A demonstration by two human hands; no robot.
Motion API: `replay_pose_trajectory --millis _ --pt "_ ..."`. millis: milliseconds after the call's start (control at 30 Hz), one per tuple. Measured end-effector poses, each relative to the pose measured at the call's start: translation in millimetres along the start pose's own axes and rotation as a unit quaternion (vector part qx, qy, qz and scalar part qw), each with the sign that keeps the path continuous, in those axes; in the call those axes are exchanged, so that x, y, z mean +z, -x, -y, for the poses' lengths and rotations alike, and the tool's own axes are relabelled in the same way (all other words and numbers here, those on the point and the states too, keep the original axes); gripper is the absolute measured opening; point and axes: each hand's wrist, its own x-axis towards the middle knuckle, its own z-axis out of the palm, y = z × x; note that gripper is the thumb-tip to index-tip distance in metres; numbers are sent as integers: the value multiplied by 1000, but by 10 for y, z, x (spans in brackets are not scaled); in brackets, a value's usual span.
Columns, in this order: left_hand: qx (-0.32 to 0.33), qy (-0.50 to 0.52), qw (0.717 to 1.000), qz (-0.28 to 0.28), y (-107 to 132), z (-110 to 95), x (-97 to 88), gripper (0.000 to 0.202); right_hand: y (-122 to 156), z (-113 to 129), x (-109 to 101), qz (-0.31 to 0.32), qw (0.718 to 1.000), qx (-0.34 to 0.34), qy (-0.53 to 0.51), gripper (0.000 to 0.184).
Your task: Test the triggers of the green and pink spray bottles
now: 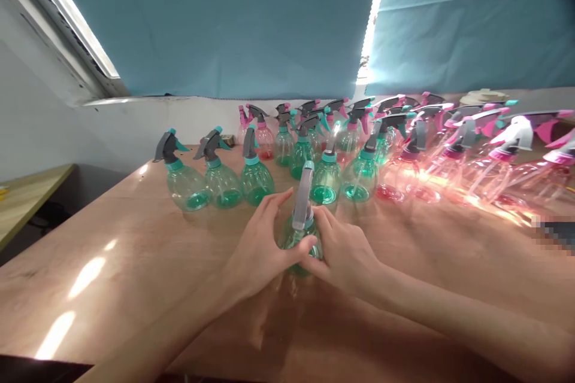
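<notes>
A green spray bottle (303, 197) with a grey and teal trigger head stands upright on the wooden table, close in front of me. My left hand (264, 239) curves round its left side, thumb across the front and fingers reaching behind. From the right, my right hand (344, 245) wraps the bottle near the neck, its thumb meeting the left thumb at the front. Both hands partly hide the clear green body. Just beyond it is a row of similar green spray bottles, among them one (257, 179) to the left and one (326, 178) behind.
Pink spray bottles (399, 176) crowd the right of the wooden table (148, 263), with more green and pink ones at the back. A blue blind (233, 24) covers the window behind. Another wooden surface (36, 194) stands at far left; a pixelated dark patch is at right.
</notes>
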Motion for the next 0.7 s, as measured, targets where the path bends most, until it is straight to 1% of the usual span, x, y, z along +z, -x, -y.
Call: replay_pose_trajectory --millis 133,200,300,400,467,567,633,700 --pt "-11 45 999 18 -10 -282 148 60 230 -4 -156 -10 1000 -11 -13 42" --pt "1 75 997 23 -34 -404 222 55 318 -36 -222 -27 999 -33 -14 45" --pt "32 115 993 26 -67 -543 360 42 427 -109 -316 -63 995 -73 -9 41" --pt "47 132 990 24 -90 -621 541 37 529 -207 -397 -79 993 -82 -15 37" --pt "63 127 990 8 -107 -655 677 35 597 -286 -434 -84 992 -83 -36 38" --pt "81 109 991 -12 -147 -711 866 34 686 -418 -472 -92 990 -87 -69 47" --pt "80 102 991 -7 -193 -752 965 34 727 -513 -507 -90 990 -85 -72 51" --pt "84 105 991 -3 -254 -781 1043 33 752 -614 -563 -72 992 -84 -64 53"
